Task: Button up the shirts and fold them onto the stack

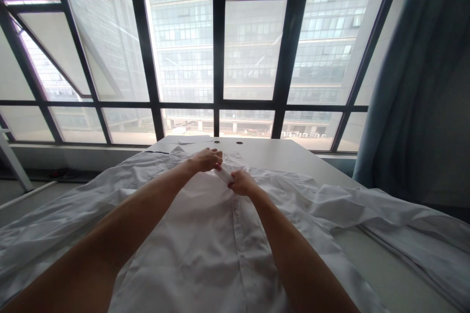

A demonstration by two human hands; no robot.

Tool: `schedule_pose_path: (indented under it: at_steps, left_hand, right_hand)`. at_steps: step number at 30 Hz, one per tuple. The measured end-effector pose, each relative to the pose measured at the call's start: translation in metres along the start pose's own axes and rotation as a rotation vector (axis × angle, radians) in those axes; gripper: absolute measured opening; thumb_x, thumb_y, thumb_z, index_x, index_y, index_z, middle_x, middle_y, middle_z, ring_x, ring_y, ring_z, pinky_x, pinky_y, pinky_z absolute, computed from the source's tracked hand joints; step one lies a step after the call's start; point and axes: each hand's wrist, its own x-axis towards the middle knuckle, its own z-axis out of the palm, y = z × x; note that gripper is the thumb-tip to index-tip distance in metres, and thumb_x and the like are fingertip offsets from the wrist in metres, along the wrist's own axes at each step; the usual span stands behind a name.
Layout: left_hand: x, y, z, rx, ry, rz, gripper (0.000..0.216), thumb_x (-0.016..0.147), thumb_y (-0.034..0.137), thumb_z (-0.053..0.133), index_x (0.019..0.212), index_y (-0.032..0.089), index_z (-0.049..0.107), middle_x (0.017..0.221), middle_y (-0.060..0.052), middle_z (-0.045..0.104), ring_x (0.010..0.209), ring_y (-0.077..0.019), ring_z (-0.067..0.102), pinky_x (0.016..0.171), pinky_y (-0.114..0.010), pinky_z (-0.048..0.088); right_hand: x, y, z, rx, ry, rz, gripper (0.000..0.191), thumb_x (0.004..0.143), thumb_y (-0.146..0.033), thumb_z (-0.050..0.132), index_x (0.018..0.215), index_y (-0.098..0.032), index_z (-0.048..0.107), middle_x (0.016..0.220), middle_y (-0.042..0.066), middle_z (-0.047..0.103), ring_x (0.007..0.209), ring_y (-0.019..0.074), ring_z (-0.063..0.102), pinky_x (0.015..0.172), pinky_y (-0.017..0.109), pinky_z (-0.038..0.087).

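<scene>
Shirt point(209, 249), white, spread placket-up across table point(282, 154), neck end toward far edge by window point(253, 49). Left hand point(207, 160) and right hand point(242, 183), close together, each pinch fabric band point(223, 174) at neck end. Sleeves trail toward left and right edges.

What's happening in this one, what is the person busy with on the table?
A person has a white shirt spread across a white table in front of a large window, the shirt's button strip running towards the camera. Both bare arms reach to the top of the shirt: the left hand and the right hand pinch a small fold of cloth between them near the collar. The rest of the cloth lies rumpled out to both sides. A blue curtain hangs on the right.
</scene>
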Motion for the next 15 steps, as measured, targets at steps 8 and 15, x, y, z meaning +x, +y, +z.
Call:
schedule_pose_path:
  at_steps: [8, 15]
  left_hand:
    - [-0.005, 0.000, 0.002, -0.067, -0.109, -0.191, 0.017, 0.082, 0.031, 0.067, 0.095, 0.020, 0.064, 0.086, -0.004, 0.069, 0.070, -0.0170, 0.060, 0.062, -0.024, 0.043]
    - [-0.026, 0.005, 0.009, -0.132, 0.115, -0.113, 0.015, 0.090, 0.024, 0.054, 0.103, 0.018, 0.058, 0.093, -0.009, 0.069, 0.078, -0.0219, 0.063, 0.066, -0.029, 0.049]
  right_hand:
    - [0.000, 0.014, 0.000, 0.178, 0.066, -0.012, 0.034, 0.084, -0.052, 0.058, 0.088, -0.021, 0.073, 0.084, 0.005, 0.072, 0.080, 0.0209, 0.065, 0.069, 0.027, 0.044]
    - [0.007, 0.067, 0.002, 0.342, 0.551, 0.097, 0.055, 0.081, -0.015, 0.045, 0.135, -0.014, 0.053, 0.131, 0.011, 0.060, 0.108, 0.0204, 0.059, 0.095, 0.031, 0.045]
